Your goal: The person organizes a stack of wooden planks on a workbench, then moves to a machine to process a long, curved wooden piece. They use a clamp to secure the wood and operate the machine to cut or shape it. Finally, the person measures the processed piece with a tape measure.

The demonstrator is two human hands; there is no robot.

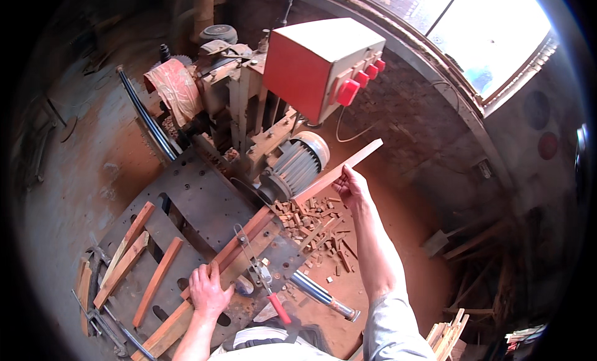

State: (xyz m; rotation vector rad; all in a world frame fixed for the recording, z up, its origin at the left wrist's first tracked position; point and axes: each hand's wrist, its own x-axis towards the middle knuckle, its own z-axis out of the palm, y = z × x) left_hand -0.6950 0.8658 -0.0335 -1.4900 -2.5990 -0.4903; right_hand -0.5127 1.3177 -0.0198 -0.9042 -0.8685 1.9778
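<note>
My right hand [352, 185] pinches a long reddish wooden strip [359, 157] beside the motor [300, 165], its far end pointing up and right. On the metal saw table [202, 193], my left hand [210, 291] lies over the near end of another wooden strip [239, 243], fingers around it and thumb spread to the right. Just right of this strip is a toggle clamp with a red handle [280, 309]. A dark round blade [247, 192] stands beside the motor, partly hidden.
Several loose wood strips [158, 280] lie on the table's left. A red-and-white control box [298, 81] with red knobs overhangs the motor. Small offcuts [320, 227] litter the dusty floor. A steel bar [323, 297] juts out at the right; more wood [449, 336] is stacked lower right.
</note>
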